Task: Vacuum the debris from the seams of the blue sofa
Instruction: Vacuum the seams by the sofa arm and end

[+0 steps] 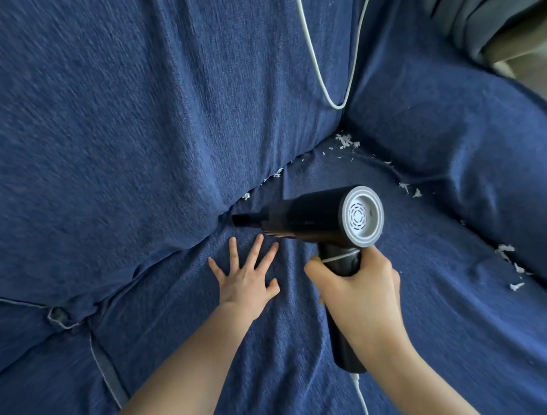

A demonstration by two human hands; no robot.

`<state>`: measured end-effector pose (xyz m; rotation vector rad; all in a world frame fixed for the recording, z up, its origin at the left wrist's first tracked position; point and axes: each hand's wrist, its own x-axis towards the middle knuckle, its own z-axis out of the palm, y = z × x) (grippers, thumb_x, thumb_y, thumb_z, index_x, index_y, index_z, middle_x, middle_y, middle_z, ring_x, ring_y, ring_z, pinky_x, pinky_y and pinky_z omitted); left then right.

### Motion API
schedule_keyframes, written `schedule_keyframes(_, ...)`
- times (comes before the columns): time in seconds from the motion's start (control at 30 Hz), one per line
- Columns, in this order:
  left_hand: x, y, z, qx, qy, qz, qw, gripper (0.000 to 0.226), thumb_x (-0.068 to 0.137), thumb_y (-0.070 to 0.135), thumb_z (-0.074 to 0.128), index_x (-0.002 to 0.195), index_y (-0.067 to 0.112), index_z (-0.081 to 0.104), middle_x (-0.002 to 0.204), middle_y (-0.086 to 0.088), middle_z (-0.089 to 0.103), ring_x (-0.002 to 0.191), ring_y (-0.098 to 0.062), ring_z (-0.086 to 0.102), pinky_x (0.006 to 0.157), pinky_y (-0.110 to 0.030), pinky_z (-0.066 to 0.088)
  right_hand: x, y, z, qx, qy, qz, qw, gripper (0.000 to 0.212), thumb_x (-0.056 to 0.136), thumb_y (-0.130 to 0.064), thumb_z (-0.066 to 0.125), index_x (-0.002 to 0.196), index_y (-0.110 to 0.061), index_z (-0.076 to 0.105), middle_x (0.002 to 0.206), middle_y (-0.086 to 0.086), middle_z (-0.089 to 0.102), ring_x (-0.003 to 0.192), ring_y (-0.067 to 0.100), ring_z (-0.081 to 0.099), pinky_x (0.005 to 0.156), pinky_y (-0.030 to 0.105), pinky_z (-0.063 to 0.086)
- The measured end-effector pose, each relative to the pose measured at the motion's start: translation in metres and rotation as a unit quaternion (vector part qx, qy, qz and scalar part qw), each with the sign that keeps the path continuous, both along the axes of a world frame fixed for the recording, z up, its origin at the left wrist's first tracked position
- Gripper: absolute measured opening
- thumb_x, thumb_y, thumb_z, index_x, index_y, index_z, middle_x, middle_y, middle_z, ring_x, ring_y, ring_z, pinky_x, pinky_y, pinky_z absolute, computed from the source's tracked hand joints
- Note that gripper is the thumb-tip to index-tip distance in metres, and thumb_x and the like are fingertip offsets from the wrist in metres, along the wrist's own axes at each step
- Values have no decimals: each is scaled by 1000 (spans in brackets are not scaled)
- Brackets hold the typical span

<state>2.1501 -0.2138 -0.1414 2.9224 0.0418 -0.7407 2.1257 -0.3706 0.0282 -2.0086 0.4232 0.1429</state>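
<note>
A blue sofa (130,125) fills the view. My right hand (360,294) grips the handle of a black handheld vacuum (316,218) with a grey vented rear cap. Its narrow nozzle tip touches the seam between back cushion and seat, near the middle. My left hand (247,274) lies flat on the seat fabric with fingers spread, just below the nozzle. White paper debris (344,140) is piled in the corner seam, with smaller bits along the back seam (275,175) and the armrest seam (409,189).
A white cord (318,73) hangs in a loop down the back cushion, and another stretch leaves the vacuum's handle base (362,398). The sofa armrest (483,154) rises at the right, with more white scraps (509,259) beside it. A grey curtain (483,13) hangs at top right.
</note>
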Motion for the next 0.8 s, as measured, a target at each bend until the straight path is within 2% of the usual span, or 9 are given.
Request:
schedule_keyframes(0.1,1,-1,3,3,-2,4,1000,68,97,51,34,147,50,-12,156,19,-28,142,-37,-29,105,-77,-5,12,-1,-3,-13,-16,-16,1000,20,70,-32,70,69,-20,53,55,-9,61,65,14,58,61,31,45)
schedule_keyframes(0.23,4,-5,2,-4,-12,7,1000,69,97,50,36,148,49,-10,157,18,-25,142,-39,-27,104,-78,-4,22,-4,-8,-11,-15,-22,1000,19,71,-31,70,73,-19,56,60,1,65,74,23,65,66,34,51)
schedule_keyframes(0.4,31,-17,5,-46,-28,9,999,66,98,51,37,151,46,-3,158,18,-21,143,-37,-25,103,-79,-2,20,-2,-16,6,-18,-32,999,16,71,-28,70,72,-19,57,58,0,63,74,25,67,59,31,50)
schedule_keyframes(0.57,38,-19,3,-48,-1,9,999,68,97,55,35,149,48,-7,157,20,-23,143,-35,-27,101,-80,-2,20,-8,-8,23,-41,-53,997,16,73,-23,71,70,-16,57,62,2,67,68,27,67,50,23,45)
schedule_keyframes(0.8,39,-21,3,-40,3,7,999,68,96,56,35,149,48,-8,157,21,-24,143,-35,-27,101,-80,-2,32,-1,-11,34,-9,-57,998,16,71,-30,71,71,-22,57,56,-2,65,67,21,67,60,30,49)
